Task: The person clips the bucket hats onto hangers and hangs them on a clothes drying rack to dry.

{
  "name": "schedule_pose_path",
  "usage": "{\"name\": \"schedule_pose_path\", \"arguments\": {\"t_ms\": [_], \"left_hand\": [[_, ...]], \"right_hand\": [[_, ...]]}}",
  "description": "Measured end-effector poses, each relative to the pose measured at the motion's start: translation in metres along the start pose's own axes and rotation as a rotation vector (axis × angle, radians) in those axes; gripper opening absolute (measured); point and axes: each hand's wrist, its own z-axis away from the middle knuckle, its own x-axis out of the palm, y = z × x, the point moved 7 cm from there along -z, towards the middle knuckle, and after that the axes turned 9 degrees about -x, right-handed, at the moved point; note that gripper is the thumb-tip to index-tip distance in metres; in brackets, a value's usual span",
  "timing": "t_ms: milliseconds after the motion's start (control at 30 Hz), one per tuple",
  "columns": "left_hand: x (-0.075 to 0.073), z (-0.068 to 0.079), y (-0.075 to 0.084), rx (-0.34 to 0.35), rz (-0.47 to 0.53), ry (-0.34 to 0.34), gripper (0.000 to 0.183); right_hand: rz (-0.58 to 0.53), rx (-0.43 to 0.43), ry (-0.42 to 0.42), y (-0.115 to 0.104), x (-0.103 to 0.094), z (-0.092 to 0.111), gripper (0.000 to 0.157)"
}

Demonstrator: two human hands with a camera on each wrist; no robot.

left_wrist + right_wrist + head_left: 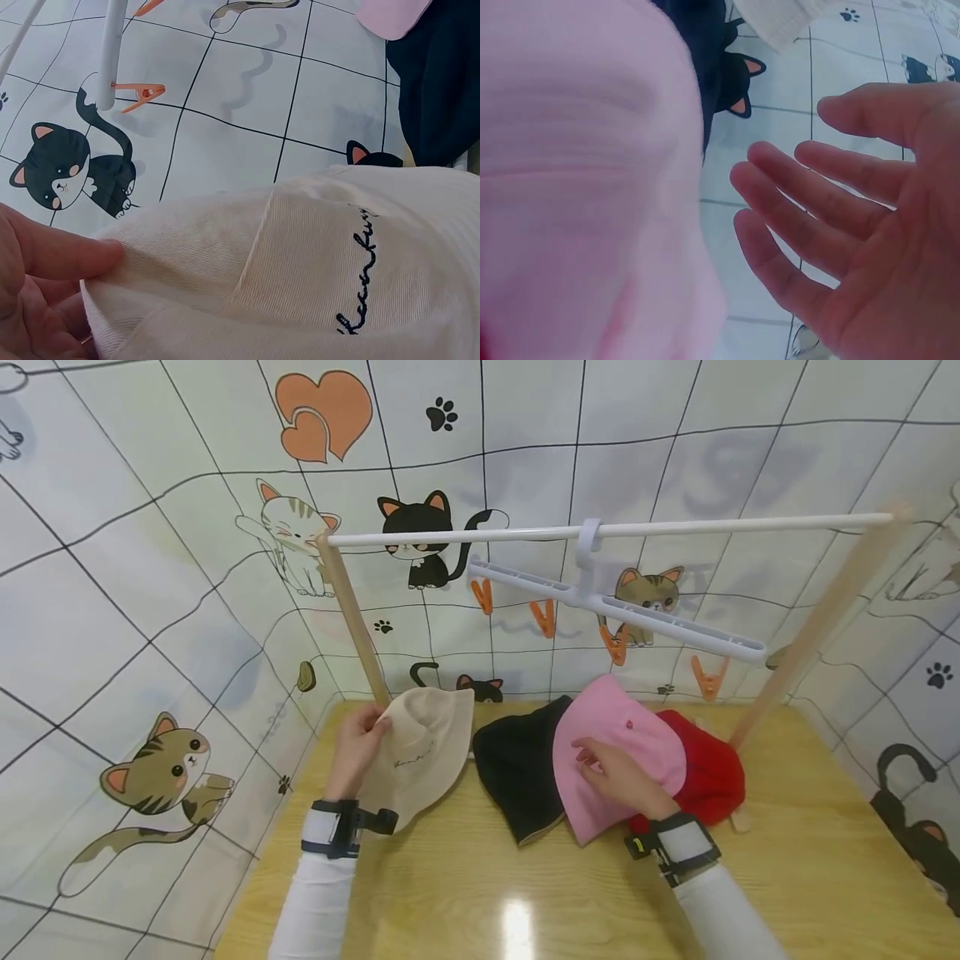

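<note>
At the left of the table, a cream bucket hat (431, 752) with dark script lettering is pinched at its edge by my left hand (358, 747). The left wrist view shows the thumb on top of the cream cloth and the other fingers beneath it. My right hand (618, 777) hovers over a pink hat (622, 718). In the right wrist view its fingers (802, 217) are spread and loosely bent, holding nothing. A black hat (521, 760) lies partly under the pink one, and a red hat (708, 768) shows at the right.
A white rod (465, 536) on two wooden posts (352, 618) spans above the hats. From it hangs a white hanger (615, 607) with several orange clips (543, 618). Cat-printed cloth walls stand behind and beside the wooden table (465, 893).
</note>
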Motion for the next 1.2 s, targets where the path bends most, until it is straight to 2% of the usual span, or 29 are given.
{"name": "schedule_pose_path", "arguments": {"t_ms": [233,500,733,1000,1200], "left_hand": [[0.001,0.003,-0.001,-0.006,-0.018,0.008,0.011],[0.004,0.005,0.000,0.004,-0.016,0.010,0.010],[0.008,0.008,0.002,0.004,-0.008,0.004,0.010],[0.010,0.010,0.000,0.006,-0.007,0.011,0.010],[0.010,0.009,0.001,-0.012,-0.008,0.007,0.010]], "right_hand": [[0.072,-0.045,-0.045,-0.010,-0.001,-0.039,0.039],[0.101,-0.118,-0.014,-0.026,-0.005,-0.085,0.043],[0.037,-0.098,0.015,-0.034,-0.010,-0.115,0.051],[0.010,-0.080,0.025,-0.049,-0.014,-0.147,0.051],[-0.005,-0.078,0.091,-0.062,-0.027,-0.168,0.052]]}}
